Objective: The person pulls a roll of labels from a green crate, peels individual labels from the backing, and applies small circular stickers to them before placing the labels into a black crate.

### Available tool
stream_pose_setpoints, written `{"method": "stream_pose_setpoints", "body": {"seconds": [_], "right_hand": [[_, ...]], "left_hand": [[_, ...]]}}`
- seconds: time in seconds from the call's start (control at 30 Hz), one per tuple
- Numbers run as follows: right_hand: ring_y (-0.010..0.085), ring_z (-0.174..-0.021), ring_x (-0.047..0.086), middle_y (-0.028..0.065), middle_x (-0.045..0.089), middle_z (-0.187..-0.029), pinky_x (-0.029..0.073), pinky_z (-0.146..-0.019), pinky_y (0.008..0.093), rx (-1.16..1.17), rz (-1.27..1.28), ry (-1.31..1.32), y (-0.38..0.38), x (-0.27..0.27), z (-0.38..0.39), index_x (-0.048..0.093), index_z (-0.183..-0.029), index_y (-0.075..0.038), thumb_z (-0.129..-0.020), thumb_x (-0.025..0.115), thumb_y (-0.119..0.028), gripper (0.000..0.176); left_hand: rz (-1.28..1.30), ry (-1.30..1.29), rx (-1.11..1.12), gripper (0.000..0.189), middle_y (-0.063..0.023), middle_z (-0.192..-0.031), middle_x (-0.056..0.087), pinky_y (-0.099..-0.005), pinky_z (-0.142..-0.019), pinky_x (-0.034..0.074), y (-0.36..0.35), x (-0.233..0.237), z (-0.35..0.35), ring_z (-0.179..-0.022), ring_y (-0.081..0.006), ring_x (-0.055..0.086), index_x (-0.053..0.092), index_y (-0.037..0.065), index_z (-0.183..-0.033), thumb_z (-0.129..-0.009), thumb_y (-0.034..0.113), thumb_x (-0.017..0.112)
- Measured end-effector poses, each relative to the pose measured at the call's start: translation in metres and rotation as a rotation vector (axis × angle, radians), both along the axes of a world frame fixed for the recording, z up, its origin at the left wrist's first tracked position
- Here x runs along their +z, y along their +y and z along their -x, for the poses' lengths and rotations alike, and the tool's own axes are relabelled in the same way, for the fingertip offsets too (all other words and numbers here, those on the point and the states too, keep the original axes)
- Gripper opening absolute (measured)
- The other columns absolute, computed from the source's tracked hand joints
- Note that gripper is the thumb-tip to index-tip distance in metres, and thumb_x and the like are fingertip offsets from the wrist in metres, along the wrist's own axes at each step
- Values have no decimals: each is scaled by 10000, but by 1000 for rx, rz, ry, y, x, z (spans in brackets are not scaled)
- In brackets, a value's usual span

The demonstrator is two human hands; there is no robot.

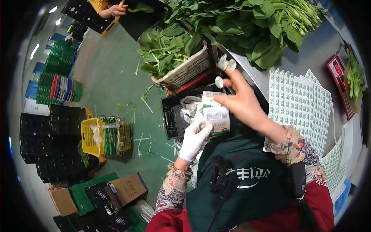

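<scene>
A white glove covers my left hand (196, 138), whose fingers are closed on the lower left edge of a strip of printed labels (216, 114). My bare right hand (243, 96) has its thumb at the strip's upper right edge, with the other fingers spread upward. Small round stickers (223, 62) are stuck on those fingertips, and another (219, 82) sits on a lower finger. Behind the strip is a black crate (169, 120) with crumpled clear plastic (189, 102) in it. Whether my right thumb grips the strip is hard to see.
Leafy greens (247, 27) are piled on the metal table (317, 42), near sticker sheets (299, 104) and a red scale (340, 83). A beige basket (185, 73) holds more greens. Yellow crate (92, 135) and cardboard boxes (129, 188) stand left. Another person's hand (117, 11) shows at top.
</scene>
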State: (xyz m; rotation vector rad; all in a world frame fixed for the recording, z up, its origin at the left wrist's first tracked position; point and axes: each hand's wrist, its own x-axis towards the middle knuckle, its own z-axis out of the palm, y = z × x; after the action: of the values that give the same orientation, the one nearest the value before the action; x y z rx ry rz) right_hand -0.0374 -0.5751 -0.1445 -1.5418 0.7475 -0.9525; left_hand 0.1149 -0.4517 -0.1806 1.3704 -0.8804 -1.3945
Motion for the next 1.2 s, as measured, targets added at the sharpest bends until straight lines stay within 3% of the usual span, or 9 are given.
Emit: {"method": "stream_pose_setpoints", "body": {"seconds": [0.17, 0.27, 0.4, 0.53, 0.63, 0.8, 0.93, 1.1, 1.2], "right_hand": [[83, -733, 561, 99, 525, -1083, 491, -644, 234, 220, -243, 120, 4, 6, 6, 283, -1386, -27, -781, 638, -5, 702], [133, -717, 609, 164, 468, -1278, 501, -664, 266, 458, -94, 200, 24, -8, 4, 263, -1397, -53, -746, 649, -3, 759], [215, -768, 616, 190, 456, -1281, 501, -723, 307, 397, 67, 342, 26, -5, 2, 252, -1402, -66, -723, 701, -59, 814], [221, -886, 611, 155, 488, -1204, 508, -716, 296, 215, 181, 229, 27, -11, 2, 216, -1420, -97, -715, 712, -39, 863], [75, -742, 577, 95, 487, -1166, 474, -521, 199, 4, -234, -111, 9, 1, -2, 194, -1427, -93, -761, 630, 47, 809], [78, -624, 554, 58, 593, -718, 456, -504, 231, 219, -338, 76, 17, -15, 5, 325, -1344, -4, -800, 646, -80, 636], [61, -589, 513, 57, 587, -702, 428, -528, 226, 315, -24, 285, 35, -37, -1, 360, -1319, 19, -792, 674, -84, 621], [242, -644, 626, 160, 612, -772, 492, -629, 326, 226, 240, 402, 40, -37, -2, 260, -1389, -47, -715, 710, -94, 812], [195, -640, 608, 153, 589, -856, 488, -634, 315, 80, -7, 194, 33, -36, -5, 269, -1388, -55, -692, 729, -87, 834]], "left_hand": [[13, 47, 285, 178, 34, -758, 594, -157, -572, 407, 1, -10, 3, -629, -13, 496, 610, 35, -866, -920, 194, 552], [63, 89, 292, 212, -27, -849, 619, -205, -630, 468, -5, -1, 3, -721, -54, 558, 602, -28, -947, -923, 175, 548], [43, -141, 251, 181, -28, -811, 628, -190, -579, 450, -4, 4, 2, -683, -38, 543, 625, -28, -911, -907, 145, 570], [129, 212, 275, 238, -41, -914, 619, -238, -734, 479, -10, 6, 4, -839, -87, 582, 581, 9, -1016, -910, 221, 568], [-24, 129, -12, 338, -71, -987, 623, -262, -788, 496, 3, -13, 3, -897, -130, 606, 549, -3, -1096, -904, 275, 571], [-97, 34, 117, 341, -33, -921, 632, -218, -632, 503, 4, -26, -4, -749, -70, 609, 562, 5, -1119, -972, 279, 425], [63, -5, 187, 318, -43, -925, 638, -224, -667, 477, -1, -32, 4, -759, -51, 565, 566, -5, -1134, -974, 233, 429], [56, -336, 173, 316, -43, -971, 629, -242, -692, 476, -3, -25, 6, -787, -80, 564, 558, -15, -1135, -958, 229, 463], [-33, 134, 170, 306, -40, -994, 619, -261, -748, 484, -6, 5, 9, -834, -118, 589, 533, -1, -1151, -953, 220, 462]]}}
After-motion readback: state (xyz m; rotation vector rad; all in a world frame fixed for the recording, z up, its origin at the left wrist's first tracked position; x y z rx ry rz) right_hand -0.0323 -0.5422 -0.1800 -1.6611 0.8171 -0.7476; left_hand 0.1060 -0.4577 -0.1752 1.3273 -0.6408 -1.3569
